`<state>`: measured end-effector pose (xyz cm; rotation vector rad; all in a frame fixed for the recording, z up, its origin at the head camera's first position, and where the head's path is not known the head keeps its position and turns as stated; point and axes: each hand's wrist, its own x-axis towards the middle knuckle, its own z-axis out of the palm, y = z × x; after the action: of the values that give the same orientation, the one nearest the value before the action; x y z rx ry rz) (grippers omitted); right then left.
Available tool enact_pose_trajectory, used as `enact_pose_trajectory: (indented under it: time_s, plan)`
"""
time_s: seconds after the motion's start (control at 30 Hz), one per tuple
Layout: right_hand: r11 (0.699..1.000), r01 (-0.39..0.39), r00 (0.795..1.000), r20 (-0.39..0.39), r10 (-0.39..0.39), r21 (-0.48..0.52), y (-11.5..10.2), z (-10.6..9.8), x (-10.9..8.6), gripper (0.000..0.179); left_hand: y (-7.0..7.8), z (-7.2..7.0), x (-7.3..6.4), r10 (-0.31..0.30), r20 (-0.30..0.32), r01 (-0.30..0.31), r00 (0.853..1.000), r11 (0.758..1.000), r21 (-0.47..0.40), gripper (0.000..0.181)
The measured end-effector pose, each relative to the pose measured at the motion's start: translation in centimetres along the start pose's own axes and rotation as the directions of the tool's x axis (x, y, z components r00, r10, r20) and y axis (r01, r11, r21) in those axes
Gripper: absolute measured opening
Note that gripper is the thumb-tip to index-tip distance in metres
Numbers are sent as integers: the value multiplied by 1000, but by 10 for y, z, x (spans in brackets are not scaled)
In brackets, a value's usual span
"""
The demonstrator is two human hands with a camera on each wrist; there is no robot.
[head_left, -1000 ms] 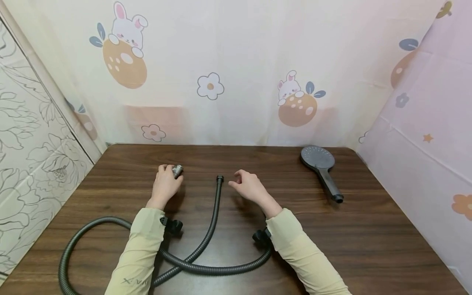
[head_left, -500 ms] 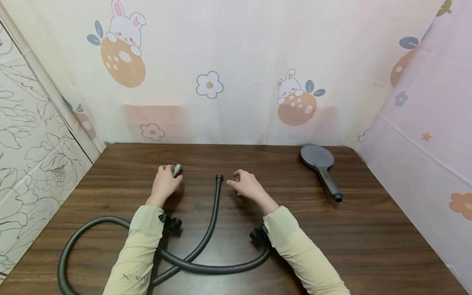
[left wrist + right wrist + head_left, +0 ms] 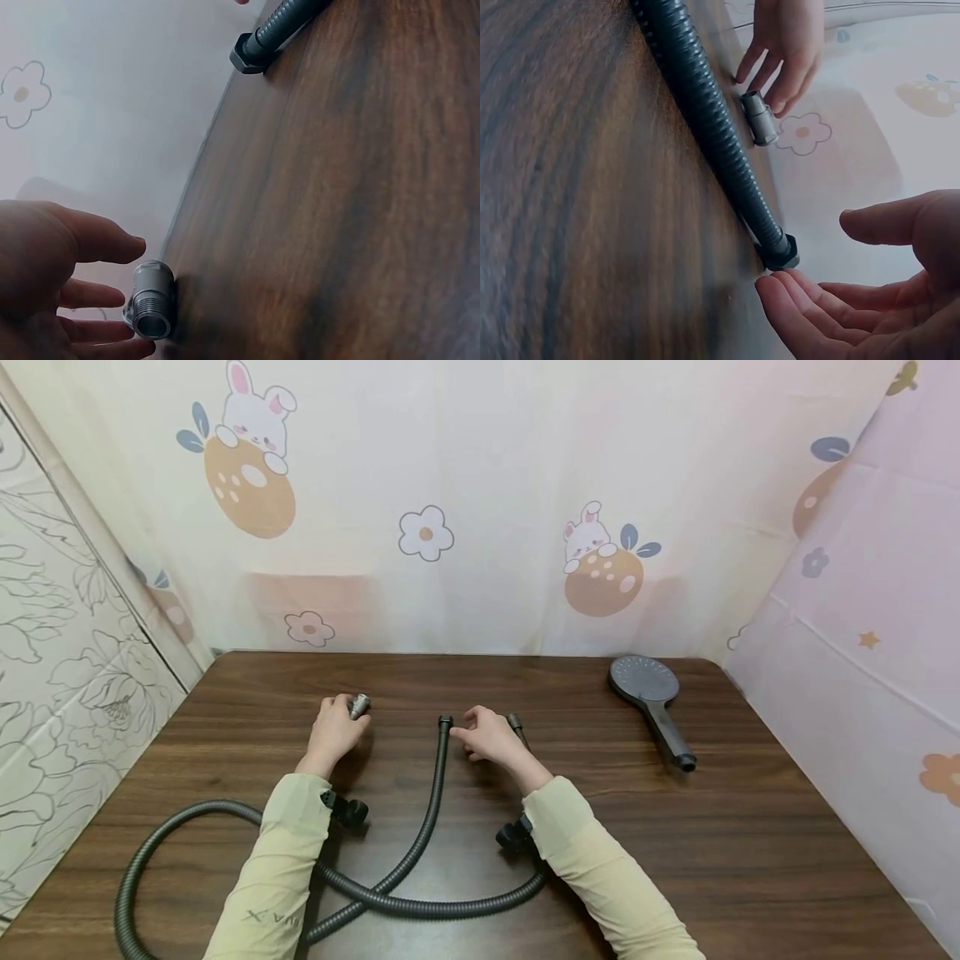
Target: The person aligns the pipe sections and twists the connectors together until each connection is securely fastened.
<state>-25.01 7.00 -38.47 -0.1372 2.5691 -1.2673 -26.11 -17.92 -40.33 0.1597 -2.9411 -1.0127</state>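
Observation:
A small silvery threaded pipe fitting (image 3: 360,706) lies at the back left of the table. My left hand (image 3: 330,737) is beside it; in the left wrist view the fingertips reach the fitting (image 3: 153,300) while the thumb stands apart from it. A dark ribbed shower hose (image 3: 429,818) curves over the table, one end with a black hex nut (image 3: 446,721) pointing to the back. Just right of that nut is my right hand (image 3: 489,737). The right wrist view shows its fingertips right at the nut (image 3: 784,255), thumb spread away.
The hose's other end, a grey cone-shaped connector (image 3: 514,722), shows behind the right hand. A grey shower head (image 3: 654,710) lies at the back right of the brown wooden table (image 3: 750,843). A patterned curtain (image 3: 487,593) hangs along the back edge.
My right hand has moved left, closer to the nut end of the hose, and the hose's other end now shows behind it. The left hand stays by the fitting.

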Motion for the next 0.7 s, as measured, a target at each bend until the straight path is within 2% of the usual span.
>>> enact_pose_trajectory:
  time_s: [0.3, 0.53, 0.7]
  plan:
    - [999, -46, 999, -22, 46, 23, -2, 8, 7, 54, 0, -2, 7, -13, 21, 13, 1000, 1000, 3, 58]
    - [997, -55, 998, -9, 56, 47, -6, 14, 12, 58, -1, 0, 10, -7, 20, 6, 1000, 999, 48, 53]
    - [998, -66, 998, -9, 66, 8, -9, 19, 14, 54, -1, 1, 12, -9, 22, 7, 1000, 998, 63, 52]
